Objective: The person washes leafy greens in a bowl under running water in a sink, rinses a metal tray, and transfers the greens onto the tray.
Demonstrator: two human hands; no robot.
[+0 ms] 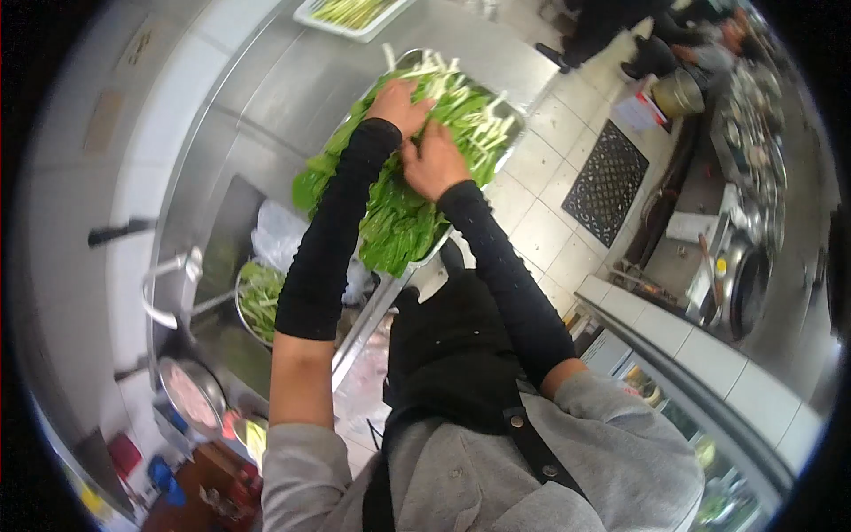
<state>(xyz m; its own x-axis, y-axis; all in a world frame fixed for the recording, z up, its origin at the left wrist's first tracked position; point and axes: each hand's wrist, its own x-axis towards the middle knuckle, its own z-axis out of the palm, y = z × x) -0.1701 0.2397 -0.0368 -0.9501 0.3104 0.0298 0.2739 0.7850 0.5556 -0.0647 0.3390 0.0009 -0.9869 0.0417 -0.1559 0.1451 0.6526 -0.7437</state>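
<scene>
A metal tray [517,135] is heaped with leafy greens [399,222]. Their broad green leaves lie toward my body, and the pale cut stalks point to the far side. My left hand [401,106] is closed on the greens near the stalks, its fingertips partly hidden. Just beside it, my right hand [436,162] grips the greens in the middle of the heap, with its fingers curled down among the leaves. Black sleeves cover both forearms.
At left, a sink [208,332] holds a colander of greens [260,301] and a clear plastic bag [277,235] under a faucet [173,284]. A white tray of stalks [355,19] stands at the back. Another person [709,58] is at upper right, near a wok [749,288].
</scene>
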